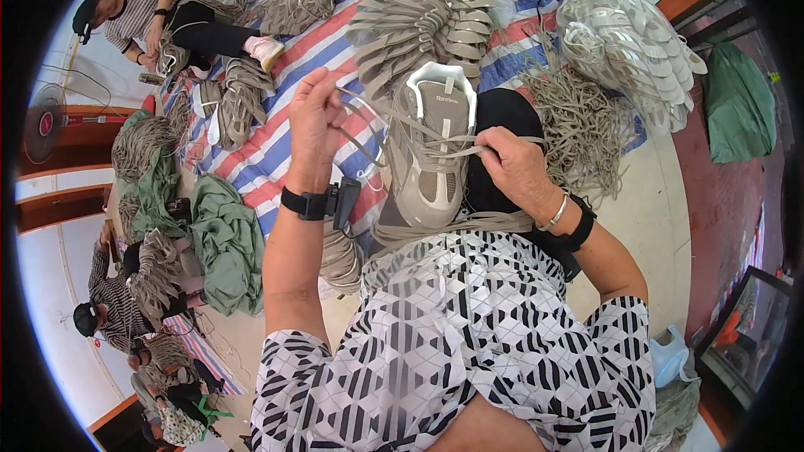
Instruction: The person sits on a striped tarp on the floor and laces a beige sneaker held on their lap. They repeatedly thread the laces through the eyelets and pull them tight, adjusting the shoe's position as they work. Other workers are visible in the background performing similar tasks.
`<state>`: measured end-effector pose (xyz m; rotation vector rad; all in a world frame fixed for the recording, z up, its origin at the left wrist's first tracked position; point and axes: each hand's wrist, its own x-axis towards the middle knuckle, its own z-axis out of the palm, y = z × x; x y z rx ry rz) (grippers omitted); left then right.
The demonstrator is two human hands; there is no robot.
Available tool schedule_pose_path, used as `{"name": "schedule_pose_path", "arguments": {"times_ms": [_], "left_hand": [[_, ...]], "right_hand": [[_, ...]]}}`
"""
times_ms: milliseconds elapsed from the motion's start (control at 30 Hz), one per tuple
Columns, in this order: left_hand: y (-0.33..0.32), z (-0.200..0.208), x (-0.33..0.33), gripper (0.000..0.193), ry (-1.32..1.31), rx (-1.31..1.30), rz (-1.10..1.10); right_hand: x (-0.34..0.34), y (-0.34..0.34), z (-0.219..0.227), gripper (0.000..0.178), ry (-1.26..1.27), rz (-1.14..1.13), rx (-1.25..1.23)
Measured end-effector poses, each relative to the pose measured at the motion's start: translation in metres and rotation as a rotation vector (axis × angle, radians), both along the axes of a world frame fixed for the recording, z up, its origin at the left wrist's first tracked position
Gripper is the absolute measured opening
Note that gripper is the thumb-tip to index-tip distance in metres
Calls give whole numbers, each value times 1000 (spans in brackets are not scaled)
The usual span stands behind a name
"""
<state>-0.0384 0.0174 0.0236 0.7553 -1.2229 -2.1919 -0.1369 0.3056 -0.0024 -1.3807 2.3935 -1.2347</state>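
Note:
A beige sneaker (434, 199) with a white collar lining rests on my lap, its toe toward me. Flat beige shoelace (446, 149) crosses its tongue and eyelets. Raised to the left of the shoe, my left hand (312, 109) pinches one shoelace end, which loops back to the upper. My right hand (517, 166), at the shoe's right side, has thumb and finger closed on strands of the same lace, drawn sideways from the eyelets. More loose laces (469, 224) lie across my lap below the toe.
Beyond the shoe, a fan of stacked shoe uppers (419, 29) lies on a striped tarp (331, 54). A heap of laces (578, 117) and plastic-wrapped shoe parts (628, 50) are at right. Green sacks (224, 243) lie at left, where several people sit, one (142, 12) at far left.

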Motion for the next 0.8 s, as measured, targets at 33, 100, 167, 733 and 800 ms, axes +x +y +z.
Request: {"name": "schedule_pose_path", "arguments": {"times_ms": [33,100,167,733,800], "left_hand": [[-6,-4,1,20,-10,-2,26],[-25,-6,6,21,25,31,110],[-47,-8,12,22,49,66,173],[-87,-9,75,12,-53,-338,281],[-83,-14,77,11,-163,-398,246]], "right_hand": [[0,-2,-3,11,-19,3,-25],[3,-3,-9,12,21,94,-3],[6,-3,-7,11,-17,180,43],[-47,22,-11,24,-369,162,71],[-52,22,4,24,-509,-55,56]]}}
